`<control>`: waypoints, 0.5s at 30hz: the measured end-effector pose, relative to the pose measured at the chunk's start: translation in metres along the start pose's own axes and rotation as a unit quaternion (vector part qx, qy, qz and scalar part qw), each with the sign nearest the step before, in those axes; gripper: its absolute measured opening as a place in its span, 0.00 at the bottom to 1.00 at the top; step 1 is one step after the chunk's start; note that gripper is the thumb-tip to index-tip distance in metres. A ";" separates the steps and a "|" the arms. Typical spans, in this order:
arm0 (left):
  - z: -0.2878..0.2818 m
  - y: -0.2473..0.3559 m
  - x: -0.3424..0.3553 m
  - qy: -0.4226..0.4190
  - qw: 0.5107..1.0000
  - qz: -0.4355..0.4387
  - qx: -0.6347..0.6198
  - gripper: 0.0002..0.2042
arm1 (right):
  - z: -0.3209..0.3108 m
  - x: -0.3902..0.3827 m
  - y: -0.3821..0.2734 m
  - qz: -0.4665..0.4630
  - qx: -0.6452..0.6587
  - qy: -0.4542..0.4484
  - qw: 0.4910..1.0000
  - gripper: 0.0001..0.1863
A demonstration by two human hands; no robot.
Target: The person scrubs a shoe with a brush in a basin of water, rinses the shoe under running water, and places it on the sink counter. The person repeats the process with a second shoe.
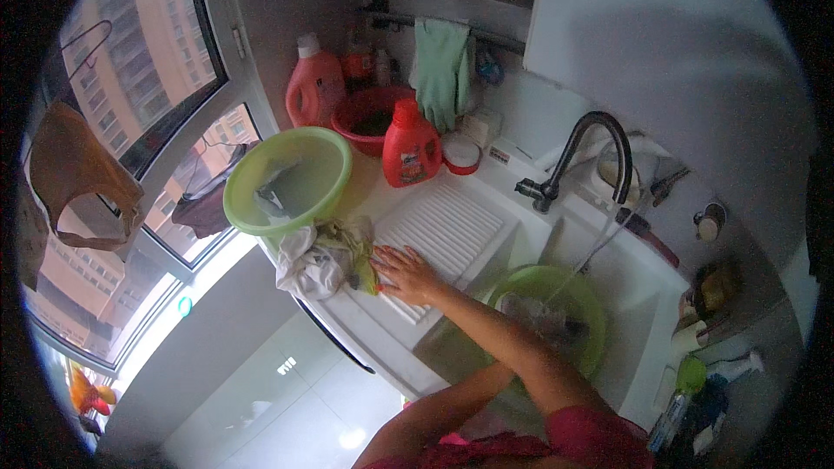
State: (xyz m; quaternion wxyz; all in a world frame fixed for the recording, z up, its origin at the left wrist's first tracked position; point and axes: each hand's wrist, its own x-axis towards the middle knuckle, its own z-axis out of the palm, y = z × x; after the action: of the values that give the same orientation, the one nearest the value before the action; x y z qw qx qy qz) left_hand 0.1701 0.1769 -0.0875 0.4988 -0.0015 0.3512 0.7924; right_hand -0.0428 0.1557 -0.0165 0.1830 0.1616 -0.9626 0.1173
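My right hand (405,275) lies at the left edge of the white ridged washboard (447,226), fingers spread, its fingertips by a bunched yellow-green cloth (354,243). Beside that cloth is a crumpled white cloth (311,262). My left forearm (447,401) crosses beneath the right one toward a green basin (593,321) in the sink; the left hand itself is hidden. Inside that basin, wet cloth (521,308) sits under a stream of water from the dark curved tap (569,146).
A larger green basin (340,175) holding water and dark cloth stands at the counter's left end. Behind are red detergent bottles (411,146), a red basin (340,122) and hanging green gloves (441,69). Brushes and bottles (691,375) line the sink's right side. An open window (143,182) is left.
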 end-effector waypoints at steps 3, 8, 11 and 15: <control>-0.007 0.001 -0.002 0.033 0.999 -0.034 -0.015 0.18 | -0.007 0.025 0.015 0.075 -0.009 -0.007 0.997 0.29; -0.011 0.006 -0.002 0.102 0.992 -0.074 -0.029 0.17 | -0.014 -0.026 0.117 0.274 -0.099 0.069 0.954 0.30; 0.006 0.028 -0.006 0.176 0.982 -0.015 0.063 0.16 | -0.043 -0.077 0.139 0.444 -0.075 -0.033 0.892 0.33; 0.010 0.034 -0.009 0.170 0.971 0.010 0.170 0.16 | -0.055 -0.161 0.156 0.548 0.140 0.038 0.824 0.30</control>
State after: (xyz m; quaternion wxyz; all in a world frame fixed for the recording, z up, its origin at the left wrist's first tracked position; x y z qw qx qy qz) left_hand 0.1512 0.1665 -0.0576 0.4172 -0.0475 0.5604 0.7139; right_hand 0.0611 0.3577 -0.0554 0.1005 -0.3733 -0.8583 0.3375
